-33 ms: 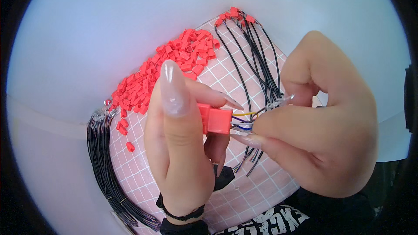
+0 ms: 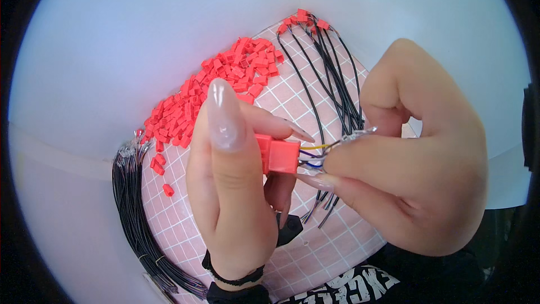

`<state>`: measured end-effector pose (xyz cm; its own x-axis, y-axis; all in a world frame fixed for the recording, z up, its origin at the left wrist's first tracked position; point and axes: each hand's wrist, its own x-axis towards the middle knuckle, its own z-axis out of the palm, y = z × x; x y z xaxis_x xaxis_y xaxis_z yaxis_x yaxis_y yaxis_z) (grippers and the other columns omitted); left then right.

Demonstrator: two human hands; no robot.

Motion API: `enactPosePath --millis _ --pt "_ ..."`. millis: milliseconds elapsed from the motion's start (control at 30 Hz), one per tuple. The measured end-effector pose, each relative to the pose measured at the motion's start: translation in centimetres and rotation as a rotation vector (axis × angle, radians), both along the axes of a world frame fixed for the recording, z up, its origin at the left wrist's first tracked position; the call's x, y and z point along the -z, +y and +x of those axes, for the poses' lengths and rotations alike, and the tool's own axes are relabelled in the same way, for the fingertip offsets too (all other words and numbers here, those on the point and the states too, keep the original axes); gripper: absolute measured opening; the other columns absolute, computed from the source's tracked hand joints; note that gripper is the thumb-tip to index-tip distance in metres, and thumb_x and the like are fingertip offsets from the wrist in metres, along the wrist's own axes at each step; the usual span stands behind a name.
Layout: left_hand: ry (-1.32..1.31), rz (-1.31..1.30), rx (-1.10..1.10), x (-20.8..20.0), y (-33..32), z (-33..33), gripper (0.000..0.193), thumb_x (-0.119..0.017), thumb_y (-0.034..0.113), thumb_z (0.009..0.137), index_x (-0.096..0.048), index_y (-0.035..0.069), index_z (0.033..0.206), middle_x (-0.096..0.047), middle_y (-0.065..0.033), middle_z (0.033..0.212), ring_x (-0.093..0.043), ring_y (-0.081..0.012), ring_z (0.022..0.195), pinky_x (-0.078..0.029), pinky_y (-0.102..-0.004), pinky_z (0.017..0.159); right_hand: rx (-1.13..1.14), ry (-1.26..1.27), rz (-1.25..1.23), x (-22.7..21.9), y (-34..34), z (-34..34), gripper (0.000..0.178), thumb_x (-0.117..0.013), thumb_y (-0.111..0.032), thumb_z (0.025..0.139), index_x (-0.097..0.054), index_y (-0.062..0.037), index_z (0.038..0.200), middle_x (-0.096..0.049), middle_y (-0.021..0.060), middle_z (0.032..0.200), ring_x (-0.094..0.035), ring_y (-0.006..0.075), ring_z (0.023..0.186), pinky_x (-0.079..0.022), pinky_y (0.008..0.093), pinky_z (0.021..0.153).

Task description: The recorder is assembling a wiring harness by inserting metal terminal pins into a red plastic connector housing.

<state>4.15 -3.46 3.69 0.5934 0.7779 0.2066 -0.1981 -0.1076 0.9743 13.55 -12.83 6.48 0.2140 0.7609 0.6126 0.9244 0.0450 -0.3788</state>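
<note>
A red plastic connector housing point(image 2: 284, 156) is gripped between the thumb and fingers of my left hand point(image 2: 228, 174). Several thin wires point(image 2: 313, 156), among them yellow, purple, white and blue ones, run out of its right end. My right hand point(image 2: 419, 157) pinches these wires close to the housing, its thumb and index fingertips almost touching the red plastic. A bare silvery strand point(image 2: 360, 134) sticks up over the right index finger. The wire ends inside the housing are hidden.
A heap of loose red housings point(image 2: 225, 81) lies at the back left, a few strays nearer me. At far left curves a tied bundle of black cables point(image 2: 132, 214). Black cables with red housings point(image 2: 332, 73) lie at the back right. Pale walls enclose the pink gridded mat point(image 2: 349, 236).
My right hand has shifted very slightly left towards the housing, and the silvery strand has tipped a little with it. The left hand stays put.
</note>
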Motion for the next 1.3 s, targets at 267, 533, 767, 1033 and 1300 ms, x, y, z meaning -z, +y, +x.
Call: enactPosePath --millis 267,533,767,1033,1300 --pt "-0.002 0.014 -0.003 0.0 -0.1 0.4 0.040 -0.032 0.040 0.089 -0.044 0.006 0.073 -0.051 -0.0036 0.049 -0.036 -0.0037 0.036 -0.022 -0.0156 0.035 -0.033 -0.064 0.106 0.2 0.2 0.7 0.022 -0.068 -0.010 0.046 -0.060 -0.0025 0.065 -0.035 0.0046 0.061 -0.035 0.0152 0.051 -0.023 0.0255 0.044" --pt "-0.043 0.050 -0.013 0.1 0.2 -0.1 0.041 -0.032 0.043 0.088 -0.042 0.005 0.074 -0.050 -0.0043 0.053 -0.040 -0.0059 0.041 -0.025 -0.0156 0.036 -0.087 -0.027 0.173 0.8 0.7 1.2 0.024 -0.070 -0.008 0.045 -0.062 -0.0015 0.066 -0.039 0.0048 0.061 -0.037 0.0149 0.051 -0.023 0.0255 0.043" --pt "-0.146 0.203 0.058 0.5 0.8 -0.3 0.042 -0.033 0.045 0.087 -0.039 0.004 0.081 -0.052 -0.0075 0.069 -0.048 -0.0096 0.053 -0.036 -0.0168 0.044 -0.235 0.001 0.121 0.7 1.3 2.5 0.023 -0.073 -0.011 0.047 -0.062 -0.0019 0.064 -0.039 0.0039 0.058 -0.037 0.0132 0.050 -0.022 0.0242 0.043" --pt "-0.353 0.104 0.189 1.0 1.2 -0.3 0.036 -0.032 0.040 0.089 -0.038 0.005 0.086 -0.051 -0.0088 0.074 -0.046 -0.0112 0.059 -0.036 -0.0175 0.049 -0.211 -0.032 0.211 0.2 0.8 2.6 0.027 -0.075 -0.013 0.047 -0.064 -0.0016 0.069 -0.039 0.0031 0.060 -0.038 0.0128 0.052 -0.023 0.0228 0.044" --pt "-0.438 -0.115 0.047 0.0 0.6 -0.2 0.035 -0.030 0.038 0.090 -0.041 0.005 0.089 -0.048 -0.0043 0.064 -0.036 -0.0046 0.046 -0.025 -0.0147 0.041 -0.488 0.016 0.569 3.5 3.7 3.5 0.023 -0.073 -0.014 0.053 -0.064 -0.0018 0.071 -0.042 0.0045 0.067 -0.042 0.0139 0.061 -0.028 0.0223 0.048"
